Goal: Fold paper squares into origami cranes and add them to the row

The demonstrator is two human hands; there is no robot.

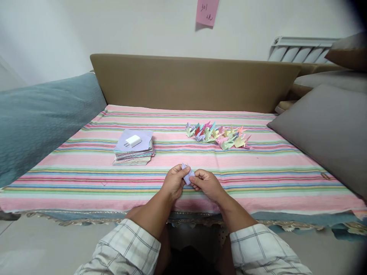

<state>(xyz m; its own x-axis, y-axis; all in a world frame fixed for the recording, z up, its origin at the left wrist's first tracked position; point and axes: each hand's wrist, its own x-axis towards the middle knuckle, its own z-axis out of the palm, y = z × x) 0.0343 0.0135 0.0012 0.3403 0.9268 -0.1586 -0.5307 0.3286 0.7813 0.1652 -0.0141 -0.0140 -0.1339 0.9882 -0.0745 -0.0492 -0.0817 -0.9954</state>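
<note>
A small folded piece of lavender origami paper [187, 176] is pinched between both hands above the front of the striped cloth [172, 152]. My left hand [175, 179] grips its left side, thumb on top. On the right side, my right hand [207, 184] presses it between thumb and curled fingers. Parts of the paper are hidden behind the fingers. Beyond my hands, to the right, several folded paper cranes [218, 135] in many colours sit in a close group. Left of my hands lies a stack of square paper sheets [134, 151], with a white charger plug [133, 141] on top.
The cloth covers a sofa seat with a brown backrest [195, 82] behind. A blue-green cover [48, 114] drapes the left armrest. Grey cushions [323, 126] lean at the right. A pink note [207, 13] is stuck on the wall, and a radiator [301, 49] stands at the back right.
</note>
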